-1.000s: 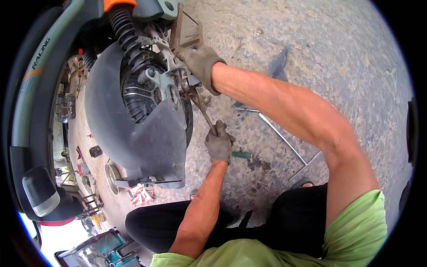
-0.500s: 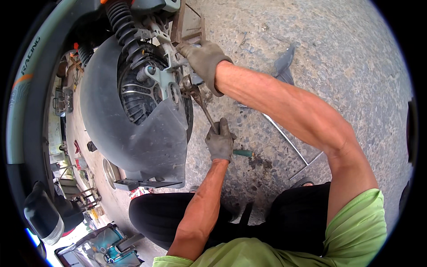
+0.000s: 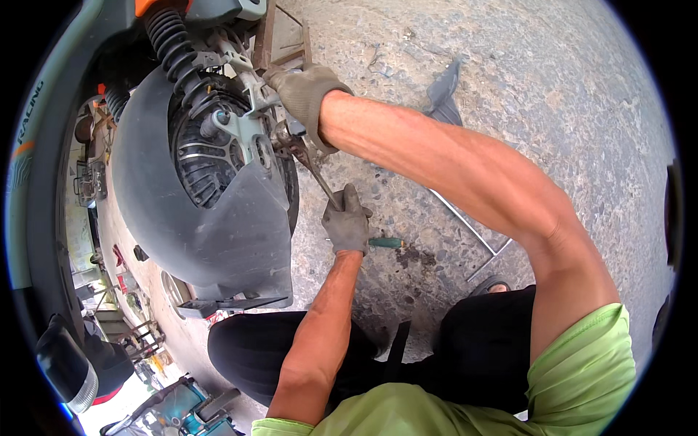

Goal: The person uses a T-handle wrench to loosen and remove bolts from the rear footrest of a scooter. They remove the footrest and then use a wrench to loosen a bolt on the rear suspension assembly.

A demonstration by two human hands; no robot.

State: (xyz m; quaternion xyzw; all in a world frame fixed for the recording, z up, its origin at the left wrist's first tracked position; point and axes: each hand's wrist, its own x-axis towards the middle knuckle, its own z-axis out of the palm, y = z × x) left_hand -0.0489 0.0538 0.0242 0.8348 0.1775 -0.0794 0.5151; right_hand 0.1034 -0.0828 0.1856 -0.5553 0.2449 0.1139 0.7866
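My left hand (image 3: 347, 224), in a grey-brown work glove, is closed round the handle of a worn metal wrench (image 3: 318, 173). The wrench's head lies against the hub area beside the light grey metal bracket (image 3: 247, 134) of a scooter wheel. Higher up, my gloved right hand (image 3: 304, 94) is closed, its fingers at the grey metal arm above that bracket; what lies under its palm is hidden. A dark grey mudguard (image 3: 211, 240) covers much of the wheel, and the finned hub (image 3: 207, 160) shows through its opening.
A black coil shock absorber (image 3: 177, 54) rises above the wheel. On the concrete floor lie a green-handled tool (image 3: 386, 243) near my left hand, a T-shaped metal bar (image 3: 469, 231) and a dark grey plastic piece (image 3: 445, 94). A rusty metal frame (image 3: 287, 43) stands beyond my right hand.
The scooter and both hands now sit a little further left in the picture. The left hand still grips the wrench, and the right hand remains at the metal arm.
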